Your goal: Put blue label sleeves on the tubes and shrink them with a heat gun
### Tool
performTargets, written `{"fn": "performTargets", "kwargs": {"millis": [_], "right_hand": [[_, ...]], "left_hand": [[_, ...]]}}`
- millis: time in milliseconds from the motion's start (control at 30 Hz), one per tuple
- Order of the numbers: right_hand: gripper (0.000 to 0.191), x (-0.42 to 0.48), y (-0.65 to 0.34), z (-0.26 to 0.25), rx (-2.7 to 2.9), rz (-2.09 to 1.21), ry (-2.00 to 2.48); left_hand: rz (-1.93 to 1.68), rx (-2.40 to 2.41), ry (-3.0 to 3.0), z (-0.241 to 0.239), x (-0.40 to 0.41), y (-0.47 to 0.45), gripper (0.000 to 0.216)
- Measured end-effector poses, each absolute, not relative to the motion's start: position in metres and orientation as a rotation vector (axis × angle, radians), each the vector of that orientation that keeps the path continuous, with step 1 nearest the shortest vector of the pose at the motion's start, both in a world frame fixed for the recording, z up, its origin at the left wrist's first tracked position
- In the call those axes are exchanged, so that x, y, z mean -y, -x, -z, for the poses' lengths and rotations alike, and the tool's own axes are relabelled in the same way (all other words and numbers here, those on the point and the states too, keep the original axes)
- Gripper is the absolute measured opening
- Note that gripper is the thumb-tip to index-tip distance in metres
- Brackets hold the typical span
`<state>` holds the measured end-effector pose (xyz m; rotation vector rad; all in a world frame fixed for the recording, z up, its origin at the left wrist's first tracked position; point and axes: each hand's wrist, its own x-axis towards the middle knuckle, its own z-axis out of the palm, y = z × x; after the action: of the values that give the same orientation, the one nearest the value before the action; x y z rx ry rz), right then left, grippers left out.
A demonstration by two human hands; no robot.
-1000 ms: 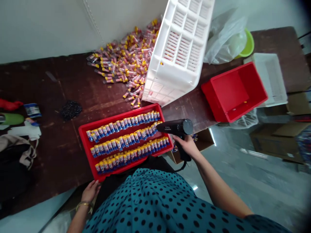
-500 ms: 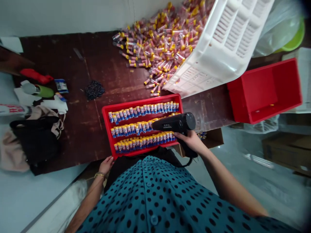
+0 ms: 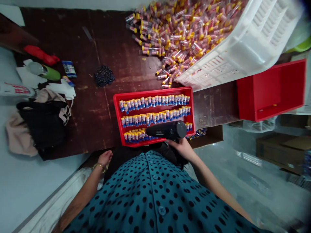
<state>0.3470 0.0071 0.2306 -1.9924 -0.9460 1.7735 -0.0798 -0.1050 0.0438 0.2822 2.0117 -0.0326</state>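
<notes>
My right hand (image 3: 181, 148) is wrapped round the handle of a black hair dryer (image 3: 166, 129), whose barrel lies level over the front row of a red tray (image 3: 153, 92), nozzle to the left. Inside the tray, small tubes (image 3: 155, 101) with yellow caps and blue lower ends stand in three rows; the dryer hides part of the front one. My left hand (image 3: 105, 158) hangs by the table's front edge, left of the tray and apart from it. Its fingers are curled in, and nothing shows in them.
A heap of clear tubes (image 3: 184, 35) with yellow caps spreads across the back of the table, against a tipped white crate (image 3: 218, 61). To the right stands a red bin (image 3: 269, 90). A dark beaded heap (image 3: 104, 76), a green-labelled bottle (image 3: 45, 71) and a black bag (image 3: 46, 126) lie left.
The hair dryer has moved left and toward me, from above the middle and front rows to above the front row. My left hand has come away from the tray's corner. The view has shifted.
</notes>
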Motion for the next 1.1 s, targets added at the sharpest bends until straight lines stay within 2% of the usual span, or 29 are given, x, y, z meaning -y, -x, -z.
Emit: {"fn": "performTargets", "kwargs": {"millis": [133, 233, 300, 500, 700, 800, 967, 1100], "right_hand": [[0.037, -0.008, -0.342, -0.230, 0.979, -1.547, 2.084], [0.043, -0.021, -0.357, -0.231, 0.873, -1.252, 2.203], [0.044, -0.034, -0.352, -0.232, 0.873, -1.171, 2.190], [0.034, -0.042, -0.287, -0.234, 1.122, -1.499, 1.858], [0.029, -0.015, -0.267, -0.230, 1.162, -1.436, 2.011], [0.030, -0.014, -0.249, -0.224, 1.185, -1.594, 1.847], [0.030, -0.039, -0.223, -0.212, 1.232, -1.379, 1.803], [0.029, -0.054, -0.232, -0.206, 1.311, -1.445, 1.778]], "left_hand": [[-0.029, -1.966, -0.291, -0.035, 0.095, 0.092, 0.031], [-0.053, -1.940, -0.312, -0.031, 0.091, 0.096, 0.031], [-0.058, -1.935, -0.329, -0.030, 0.092, 0.098, 0.028], [-0.037, -1.943, -0.333, -0.028, 0.101, 0.114, 0.025], [0.007, -1.926, -0.317, -0.016, 0.097, 0.141, 0.033], [0.009, -1.921, -0.313, -0.010, 0.090, 0.148, 0.033], [-0.057, -1.910, -0.319, -0.007, 0.077, 0.149, 0.031], [-0.096, -1.908, -0.333, -0.007, 0.069, 0.147, 0.030]]}}
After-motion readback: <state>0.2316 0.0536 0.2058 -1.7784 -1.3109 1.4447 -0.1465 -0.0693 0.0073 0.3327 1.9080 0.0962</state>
